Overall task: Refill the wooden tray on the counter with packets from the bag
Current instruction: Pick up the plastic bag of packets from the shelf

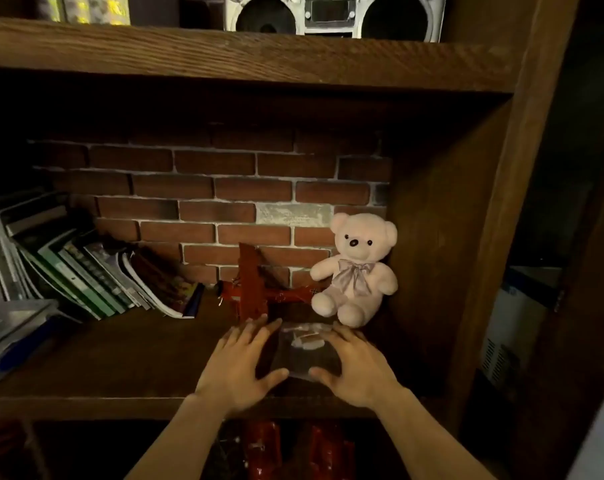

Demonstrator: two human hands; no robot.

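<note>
— Near the front edge of the shelf (120, 362), toward its right end: where did the bag (305, 348) lie?

— Between both hands, just in front of the teddy bear (357, 268). Clear plastic, a few pale packets (305, 339) inside.

— Hands?

— Left hand (241, 362) and right hand (357, 367) flanked it, fingers spread, thumbs at its near edge. Touching, but neither looked clamped yet.

— Nearer hand?

— Neither; the bag sat midway. Long axis ran away from the person. Wooden tray not in view.
</note>
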